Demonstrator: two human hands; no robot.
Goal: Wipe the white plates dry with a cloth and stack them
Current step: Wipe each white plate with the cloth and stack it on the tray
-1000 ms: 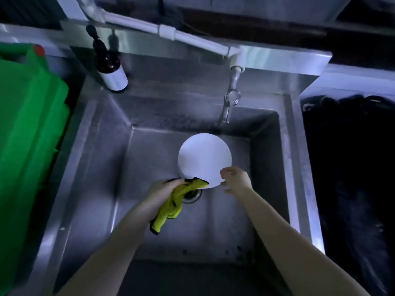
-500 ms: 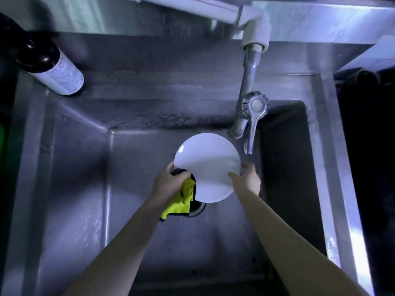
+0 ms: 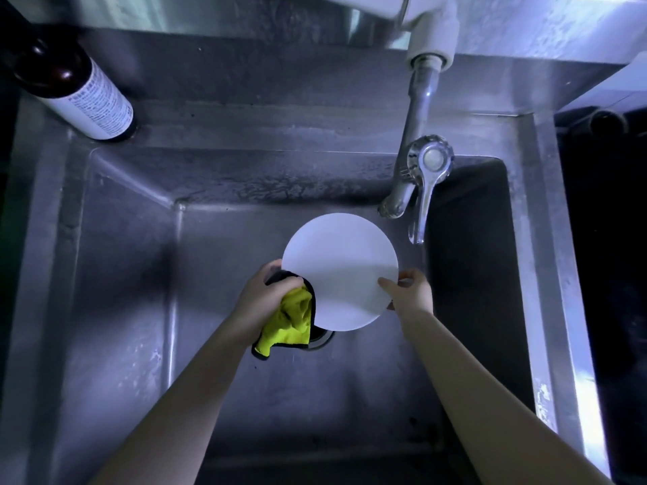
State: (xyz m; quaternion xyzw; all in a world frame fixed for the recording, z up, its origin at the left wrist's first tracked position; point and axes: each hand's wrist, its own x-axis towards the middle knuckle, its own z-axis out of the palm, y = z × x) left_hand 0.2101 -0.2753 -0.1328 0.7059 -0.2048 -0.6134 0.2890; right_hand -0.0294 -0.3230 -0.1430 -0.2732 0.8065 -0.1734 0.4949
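Observation:
A round white plate [image 3: 341, 271] is held over the middle of a steel sink basin [image 3: 115, 309]. My right hand [image 3: 408, 292] pinches its right rim, thumb on the top face. My left hand [image 3: 262, 299] grips a bunched yellow cloth [image 3: 292, 320] with a black border and presses it against the plate's lower left edge; part of the cloth hangs below my hand. The plate hides most of the drain [image 3: 320, 341] under it.
A chrome tap [image 3: 416, 141] with a lever handle [image 3: 422, 204] hangs just above and right of the plate. A dark bottle with a white label [image 3: 87, 92] stands on the sink ledge at the back left. A dark area lies to the right of the sink.
My view has moved closer to the sink and the green bin has left the frame. My left hand with the cloth has come up against the plate's left edge.

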